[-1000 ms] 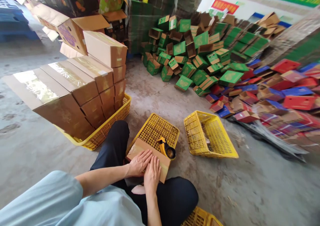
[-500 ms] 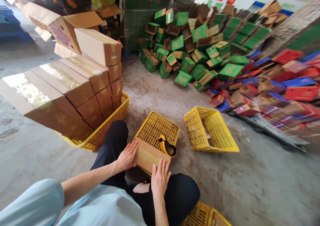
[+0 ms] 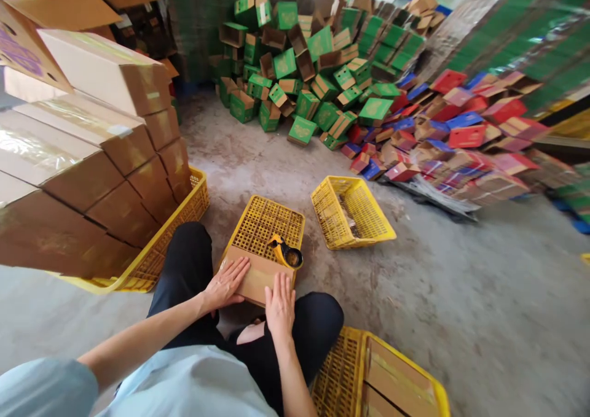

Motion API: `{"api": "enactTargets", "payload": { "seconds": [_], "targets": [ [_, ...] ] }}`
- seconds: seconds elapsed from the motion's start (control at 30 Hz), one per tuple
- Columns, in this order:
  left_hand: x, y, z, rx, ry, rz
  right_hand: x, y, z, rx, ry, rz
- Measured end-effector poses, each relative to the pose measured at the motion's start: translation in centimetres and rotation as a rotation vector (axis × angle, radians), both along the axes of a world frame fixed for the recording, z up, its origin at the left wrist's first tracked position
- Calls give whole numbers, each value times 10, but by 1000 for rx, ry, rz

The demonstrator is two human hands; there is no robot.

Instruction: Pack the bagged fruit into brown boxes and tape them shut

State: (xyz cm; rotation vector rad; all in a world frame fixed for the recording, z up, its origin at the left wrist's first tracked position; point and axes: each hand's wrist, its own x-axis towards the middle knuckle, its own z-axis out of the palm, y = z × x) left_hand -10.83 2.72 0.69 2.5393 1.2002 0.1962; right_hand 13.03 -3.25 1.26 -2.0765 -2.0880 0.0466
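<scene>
In front of me a brown cardboard box (image 3: pixel 259 277) lies on an upturned yellow plastic crate (image 3: pixel 266 220). My left hand (image 3: pixel 227 283) rests flat on the box's left end, fingers stretched out. At the other end, my right hand (image 3: pixel 280 306) lies over the top with its fingers extended. Neither hand grips anything. Just beyond the box, a yellow and black tape dispenser (image 3: pixel 286 252) with a roll in it sits on the crate, near its right side. The underside of the box is hidden.
To the left, taped cardboard boxes (image 3: pixel 106 171) are stacked in a yellow crate (image 3: pixel 198 196). Another yellow crate (image 3: pixel 354 214) stands ahead right. By my right knee, a crate (image 3: pixel 440 392) holds brown boxes (image 3: pixel 401 374). Green cartons (image 3: pixel 302 129) and red and blue cartons (image 3: pixel 465 136) lie piled behind.
My view has turned to the right, so the surroundings shift left and more of the crate by my right knee shows. Both hands stay flat on the box.
</scene>
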Motion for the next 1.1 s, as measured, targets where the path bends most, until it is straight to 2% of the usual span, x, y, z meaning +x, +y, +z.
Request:
{"api": "enactTargets", "payload": {
  "seconds": [0.03, 0.1, 0.2, 0.4, 0.53, 0.73, 0.97, 1.1],
  "targets": [
    [-1, 3, 0, -3, 9, -6, 14, 0, -1, 3, 4, -39],
    [-1, 8, -1, -5, 26, -18, 34, -1, -4, 5, 23, -28],
    [-1, 8, -3, 15, 32, -21, 39, -8, -8, 22, 32, 15],
    [3, -6, -6, 78, 42, 17, -11, -37, -17, 60, -10, 59],
    [13, -21, -4, 119, 25, 32, -39, -43, -21, 115, 12, 83],
    [21, -39, 0, 69, 15, 7, -45, -45, -12, 105, 27, 83],
    [21, -37, 5, 38, 11, -12, -67, -38, -1, 42, 71, 97],
    [4, -37, 8, 8, 42, -2, -53, -46, 3, -29, 48, 77]
  ]
}}
